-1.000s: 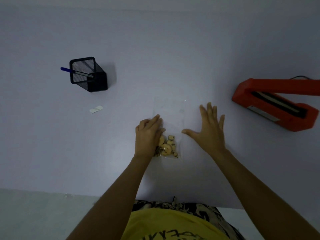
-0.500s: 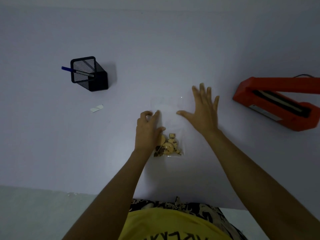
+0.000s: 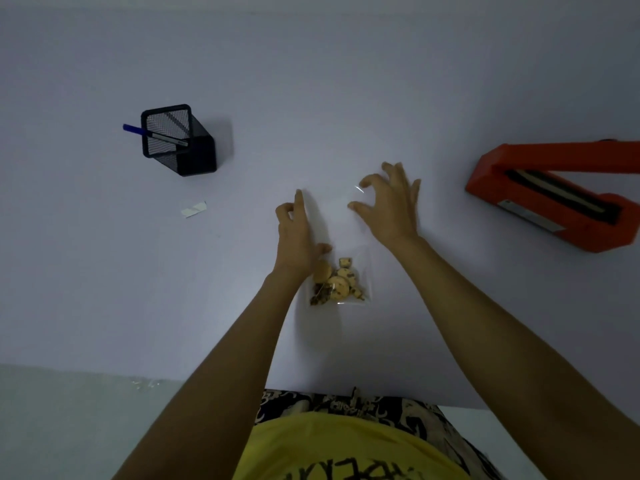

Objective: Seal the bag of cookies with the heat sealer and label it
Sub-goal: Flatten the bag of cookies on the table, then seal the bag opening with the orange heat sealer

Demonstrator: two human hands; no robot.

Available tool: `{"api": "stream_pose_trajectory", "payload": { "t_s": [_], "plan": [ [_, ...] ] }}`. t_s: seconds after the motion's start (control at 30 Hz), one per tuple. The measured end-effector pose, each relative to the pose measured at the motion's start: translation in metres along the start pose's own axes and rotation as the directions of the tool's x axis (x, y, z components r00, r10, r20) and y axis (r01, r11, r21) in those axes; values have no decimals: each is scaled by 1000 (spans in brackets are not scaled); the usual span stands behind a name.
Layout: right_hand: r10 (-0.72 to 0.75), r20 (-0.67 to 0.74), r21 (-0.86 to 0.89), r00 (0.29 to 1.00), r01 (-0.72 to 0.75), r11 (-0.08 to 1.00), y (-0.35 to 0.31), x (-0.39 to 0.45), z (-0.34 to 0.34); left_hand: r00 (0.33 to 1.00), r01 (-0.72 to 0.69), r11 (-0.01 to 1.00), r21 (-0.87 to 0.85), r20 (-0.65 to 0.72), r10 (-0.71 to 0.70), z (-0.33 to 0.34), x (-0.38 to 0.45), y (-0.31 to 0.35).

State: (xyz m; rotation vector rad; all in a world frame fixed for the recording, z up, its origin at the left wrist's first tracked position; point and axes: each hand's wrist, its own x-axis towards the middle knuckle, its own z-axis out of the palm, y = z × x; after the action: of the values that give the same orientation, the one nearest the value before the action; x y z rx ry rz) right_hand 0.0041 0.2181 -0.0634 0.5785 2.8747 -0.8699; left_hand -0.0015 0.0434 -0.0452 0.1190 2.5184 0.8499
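We are leaning over a pale surface (image 3: 311, 81) that is carrying everything. At its right edge a red heat sealer (image 3: 554, 202) is sitting with its arm raised. At far left a black mesh pen holder (image 3: 178, 142) is standing with a blue pen (image 3: 152, 134) poking out. The clear bag (image 3: 341, 233) is lying flat between our hands, cookies (image 3: 337, 280) bunched at its near end. Our right hand (image 3: 389, 206) is hovering over the bag's far right corner, fingers spread and curled. Our left hand (image 3: 296, 233) is resting along the bag's left edge, fingers loosely apart. A small white label (image 3: 194, 208) is lying near the holder.
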Motion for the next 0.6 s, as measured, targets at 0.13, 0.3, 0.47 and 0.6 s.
{"api": "stream_pose_trajectory", "payload": {
  "t_s": [0.13, 0.3, 0.47, 0.6],
  "plan": [
    [54, 44, 47, 998, -56, 997, -8, 6, -6, 1000, 24, 998, -59, -8, -25, 1, 1, -6],
    [82, 20, 297, 996, -85, 951, -12, -2, -11, 996, 36, 988, -149, -80, -48, 3, 2, -18],
    [251, 155, 589, 956, -293, 753, -23, -20, -33, 985, -137, 974, -179, -129, 115, 0, -3, -21],
    [308, 244, 821, 920, -365, 439, -23, -38, -54, 994, -104, 921, -375, -63, 86, -9, -12, -12]
  ]
}}
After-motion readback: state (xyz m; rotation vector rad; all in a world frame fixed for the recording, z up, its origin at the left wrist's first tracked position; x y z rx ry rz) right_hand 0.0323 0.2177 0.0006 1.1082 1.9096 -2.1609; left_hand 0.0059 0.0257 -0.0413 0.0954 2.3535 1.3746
